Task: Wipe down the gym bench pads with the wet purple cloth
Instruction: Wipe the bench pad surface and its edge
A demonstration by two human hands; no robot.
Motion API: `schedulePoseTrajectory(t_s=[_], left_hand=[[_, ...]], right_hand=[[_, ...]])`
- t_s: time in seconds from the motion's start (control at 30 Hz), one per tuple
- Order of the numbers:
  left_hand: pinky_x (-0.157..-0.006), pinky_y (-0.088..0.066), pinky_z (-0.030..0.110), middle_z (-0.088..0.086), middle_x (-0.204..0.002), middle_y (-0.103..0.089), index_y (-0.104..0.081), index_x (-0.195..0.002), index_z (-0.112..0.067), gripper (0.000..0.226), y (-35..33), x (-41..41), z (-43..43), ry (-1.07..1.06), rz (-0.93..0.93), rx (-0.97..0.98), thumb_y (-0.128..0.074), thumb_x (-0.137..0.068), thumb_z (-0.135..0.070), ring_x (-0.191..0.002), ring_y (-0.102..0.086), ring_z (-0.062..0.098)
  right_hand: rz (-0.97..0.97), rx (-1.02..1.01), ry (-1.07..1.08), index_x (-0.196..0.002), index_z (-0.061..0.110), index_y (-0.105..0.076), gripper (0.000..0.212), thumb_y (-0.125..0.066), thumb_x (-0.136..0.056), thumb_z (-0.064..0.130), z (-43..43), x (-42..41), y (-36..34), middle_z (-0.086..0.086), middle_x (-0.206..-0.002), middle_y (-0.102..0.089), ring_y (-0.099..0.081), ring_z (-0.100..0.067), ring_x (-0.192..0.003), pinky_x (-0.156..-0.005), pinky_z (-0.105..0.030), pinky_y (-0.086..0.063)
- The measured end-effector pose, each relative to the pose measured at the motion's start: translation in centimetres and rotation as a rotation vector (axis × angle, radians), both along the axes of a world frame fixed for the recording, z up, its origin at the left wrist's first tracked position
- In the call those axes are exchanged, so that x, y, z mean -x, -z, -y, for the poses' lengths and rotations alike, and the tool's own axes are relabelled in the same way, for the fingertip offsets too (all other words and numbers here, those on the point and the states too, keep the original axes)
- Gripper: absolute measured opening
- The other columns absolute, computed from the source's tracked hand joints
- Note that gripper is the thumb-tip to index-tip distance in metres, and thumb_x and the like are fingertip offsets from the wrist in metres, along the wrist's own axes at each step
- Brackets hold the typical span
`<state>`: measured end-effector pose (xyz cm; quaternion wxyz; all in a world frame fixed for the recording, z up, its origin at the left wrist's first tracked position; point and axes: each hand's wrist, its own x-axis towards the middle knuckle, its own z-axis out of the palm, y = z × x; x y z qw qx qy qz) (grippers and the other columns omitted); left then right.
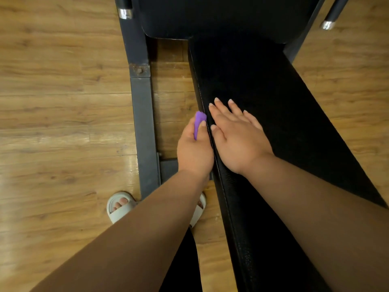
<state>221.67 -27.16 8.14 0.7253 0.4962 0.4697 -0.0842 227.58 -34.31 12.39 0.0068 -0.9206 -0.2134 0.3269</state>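
At left edge of bench pad (263,91), our left grip (194,150) pinches purple cloth (199,121); right grip (235,140) spread flat on top.

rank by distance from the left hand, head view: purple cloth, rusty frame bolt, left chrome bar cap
1. purple cloth, gripped in the left hand.
2. rusty frame bolt, ahead on the left.
3. left chrome bar cap, top left.

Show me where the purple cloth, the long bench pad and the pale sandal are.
purple cloth (200,119): head view, end poking out of the grip.
long bench pad (263,81): head view, bare top surface.
pale sandal (120,213): head view, strap over the toes.
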Motion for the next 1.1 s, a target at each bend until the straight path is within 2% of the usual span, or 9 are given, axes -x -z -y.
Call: schedulePoseTrajectory(t_s=[0.07, 0.2, 0.4, 0.57, 0.8, 0.9, 0.97, 1.07, 1.1], left_hand=[[-0.106, -0.045, 0.035, -0.006, -0.127, -0.063, -0.052, -0.138, -0.024, 0.038, 0.0, 0.7, 0.1, 0.021, 0.004, 0.014, -0.047, -0.101, -0.031, -0.118, -0.057, 0.008], [-0.102, -0.048, 0.039, -0.005, -0.115, -0.066, -0.054, -0.135, -0.025, 0.034, 2.0, -2.5, -1.4, -0.084, -0.087, 0.143, -0.048, -0.101, -0.029, -0.111, -0.06, 0.013], [-0.1, -0.05, 0.034, -0.004, -0.116, -0.068, -0.057, -0.132, -0.021, 0.033, 0.4, 0.9, 0.3, -0.067, 0.011, 0.11, -0.047, -0.102, -0.027, -0.109, -0.063, 0.009], [-0.1, -0.05, 0.038, -0.003, -0.114, -0.067, -0.055, -0.134, -0.023, 0.033, 2.4, -2.5, -1.1, -0.133, -0.05, 0.136, -0.048, -0.101, -0.029, -0.108, -0.063, 0.013], [-0.088, -0.056, 0.038, 0.007, -0.1, -0.073, -0.067, -0.106, -0.022, 0.022, 1.6, 0.2, 0.3, -0.156, -0.015, 0.205, -0.045, -0.102, -0.027, -0.097, -0.069, 0.022], [-0.093, -0.054, 0.041, 0.004, -0.102, -0.072, -0.065, -0.108, -0.023, 0.022, 2.3, -1.3, -0.4, -0.107, -0.049, 0.121, -0.046, -0.102, -0.03, -0.098, -0.068, 0.02], [-0.095, -0.053, 0.04, 0.001, -0.107, -0.071, -0.064, -0.117, -0.024, 0.025, 2.6, -2.3, -0.8, -0.077, -0.073, 0.048, -0.046, -0.101, -0.031, -0.101, -0.067, 0.016], [-0.078, -0.055, 0.027, -0.003, -0.099, -0.071, -0.063, -0.116, -0.026, 0.023, 1.6, -1.0, -0.4, -0.033, -0.026, 0.039, -0.045, -0.102, -0.03, -0.09, -0.068, 0.007], [-0.077, -0.055, 0.028, -0.002, -0.098, -0.072, -0.064, -0.116, -0.025, 0.024, 1.0, 0.0, -0.2, -0.014, 0.001, 0.034, -0.045, -0.102, -0.031, -0.09, -0.069, 0.009]], right_hand=[[-0.002, 0.001, -0.002, -0.154, 0.031, -0.007, 0.051, -0.019, -0.105, 0.034, 0.0, 0.0, 0.0, 0.015, -0.161, 0.001, 0.008, -0.006, -0.147, -0.118, -0.03, 0.004], [0.017, -0.004, -0.01, -0.154, 0.031, -0.008, 0.05, -0.02, -0.105, 0.033, 0.0, 0.2, 0.1, 0.014, -0.161, 0.0, 0.006, -0.007, -0.148, -0.118, -0.03, 0.003], [0.014, 0.002, -0.015, -0.154, 0.031, -0.007, 0.051, -0.019, -0.105, 0.033, 0.1, 0.1, 0.3, 0.015, -0.161, 0.0, 0.007, -0.006, -0.148, -0.119, -0.03, 0.003], [0.006, -0.005, -0.021, -0.154, 0.031, -0.007, 0.051, -0.02, -0.105, 0.033, 0.1, 0.1, 0.2, 0.015, -0.161, 0.001, 0.008, -0.006, -0.147, -0.118, -0.03, 0.004], [0.009, -0.017, -0.034, -0.154, 0.031, -0.006, 0.051, -0.019, -0.104, 0.034, 0.3, 0.0, 0.5, 0.015, -0.161, 0.001, 0.008, -0.006, -0.147, -0.118, -0.03, 0.004], [0.003, -0.026, -0.032, -0.154, 0.031, -0.006, 0.051, -0.02, -0.104, 0.034, 0.3, -0.1, 0.4, 0.015, -0.161, 0.001, 0.008, -0.006, -0.147, -0.118, -0.03, 0.004], [-0.002, -0.028, -0.027, -0.154, 0.031, -0.007, 0.051, -0.02, -0.104, 0.034, 0.3, 0.0, 0.4, 0.015, -0.161, 0.0, 0.008, -0.006, -0.147, -0.118, -0.031, 0.004], [-0.004, -0.033, -0.027, -0.154, 0.031, -0.007, 0.051, -0.02, -0.104, 0.034, 0.3, 0.0, 0.3, 0.015, -0.161, 0.0, 0.008, -0.006, -0.147, -0.119, -0.031, 0.004], [-0.004, -0.034, -0.027, -0.154, 0.031, -0.007, 0.051, -0.02, -0.104, 0.034, 0.3, 0.0, 0.3, 0.015, -0.161, 0.0, 0.008, -0.006, -0.147, -0.119, -0.031, 0.004]])
